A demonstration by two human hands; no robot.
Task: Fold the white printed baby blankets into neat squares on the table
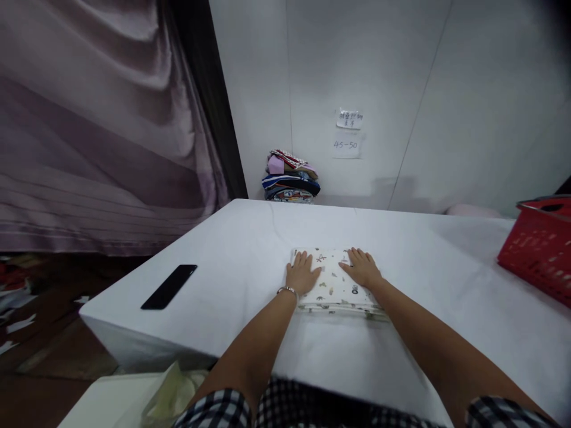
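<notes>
A folded white cloth [332,284] with small printed figures lies on the white-covered table [232,255], its layers showing along the near edge. My left hand [302,274] rests flat on its left side, fingers stretched out; a bracelet circles that wrist. On the cloth's right side my right hand [362,268] presses down, palm down, with the fingers apart. Neither hand grips anything. The parts of the cloth beneath both palms are hidden.
A black phone [169,287] lies near the table's left edge. At the right stands a red plastic basket [537,249]. Several folded fabrics [291,178] are stacked by the back wall, below paper notes [348,144]. A purple curtain [102,131] hangs at the left.
</notes>
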